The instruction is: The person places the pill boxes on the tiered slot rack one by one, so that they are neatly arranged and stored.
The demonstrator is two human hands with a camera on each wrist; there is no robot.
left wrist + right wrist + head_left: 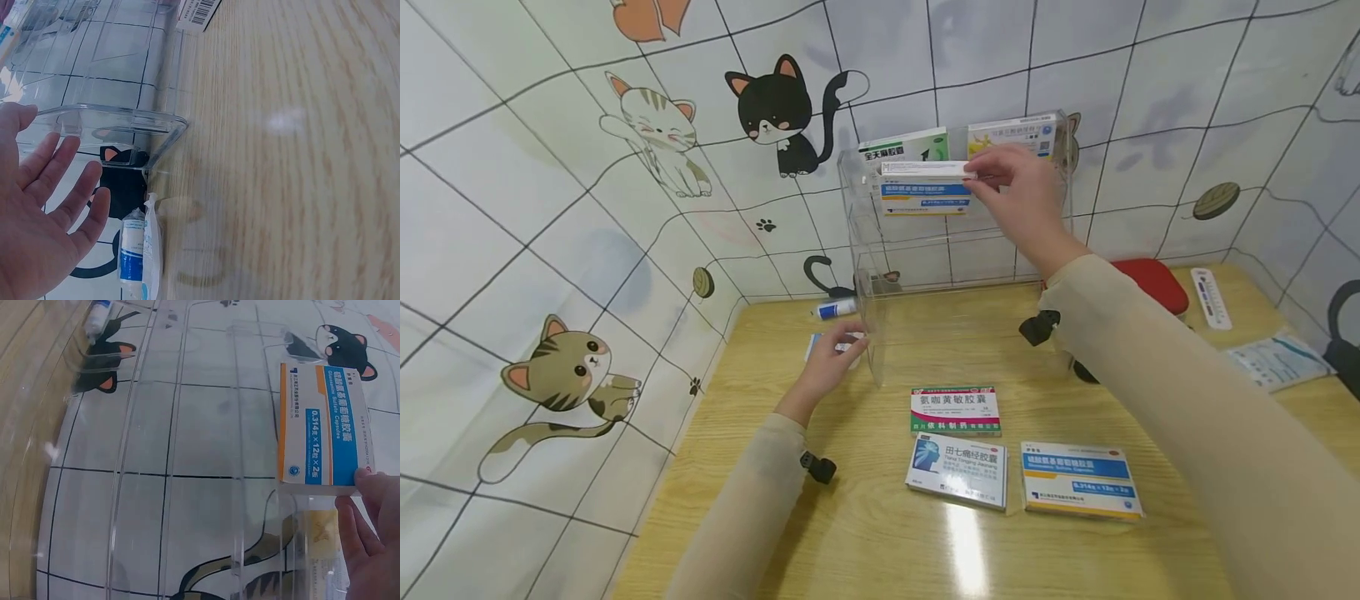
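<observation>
A clear acrylic tiered rack (865,275) (112,119) (175,456) stands against the tiled wall. My right hand (1011,179) (369,537) pinches the end of a blue, white and orange medicine box (923,190) (325,428) at the rack's middle tier. Behind it, on the top tier, stand a green and white box (904,146) and a yellow and white box (1013,133). With straight fingers, my left hand (835,354) (44,212) rests flat against the rack's lower left corner.
Three medicine boxes lie on the wooden table (887,533): a green and red one (955,410), a white and blue one (957,469), a blue and orange one (1081,480). A small tube (835,309) (132,253) lies by the wall. A red case (1153,283), a thermometer (1212,297) and a packet (1277,360) sit at the right.
</observation>
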